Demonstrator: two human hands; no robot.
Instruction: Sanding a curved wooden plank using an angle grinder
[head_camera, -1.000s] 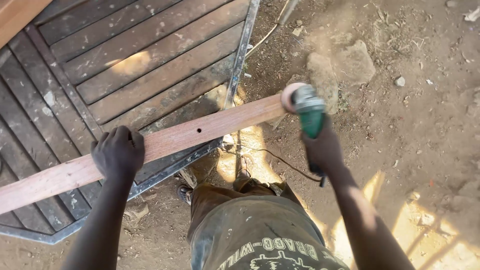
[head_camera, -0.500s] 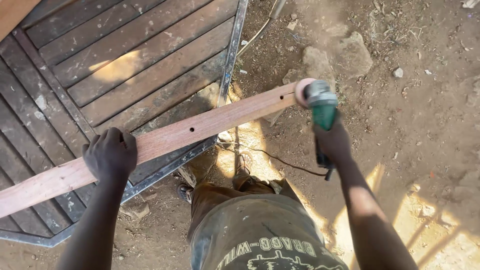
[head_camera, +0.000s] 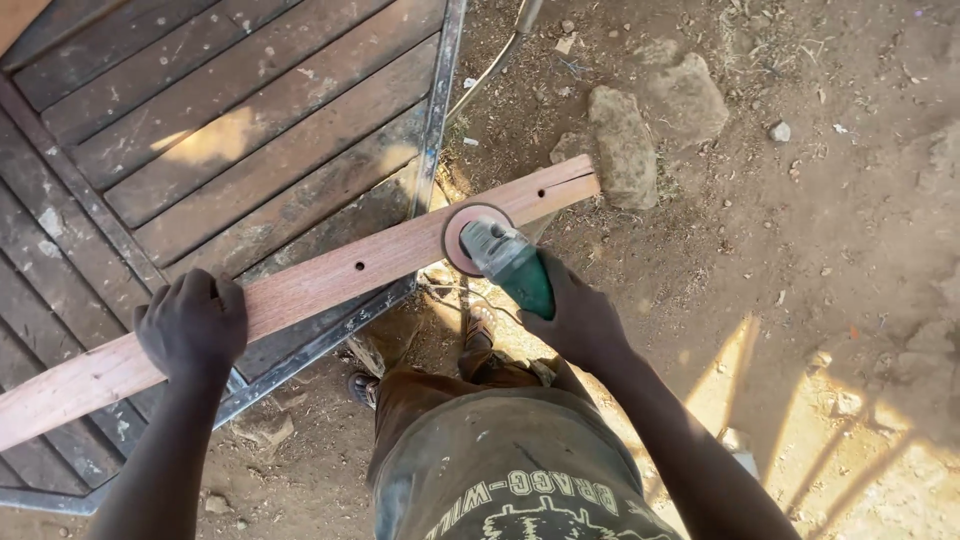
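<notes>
Two hands busy: left hand (head_camera: 192, 325) fingers clamp plank (head_camera: 330, 280); right hand (head_camera: 578, 318) fingers wrap green grinder (head_camera: 505, 258).

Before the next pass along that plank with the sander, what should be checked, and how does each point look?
1. Left hand pressing the plank down: ok.
2. Right hand gripping the green sander: ok.
3. Sanding disc lying on the plank's face: ok.
4. Plank supported: ok at the slatted metal frame; its far end overhangs the dirt ground.
5. Cable free of the disc: cannot tell.
6. Foot beneath the work, in open footwear: not ok.
</notes>
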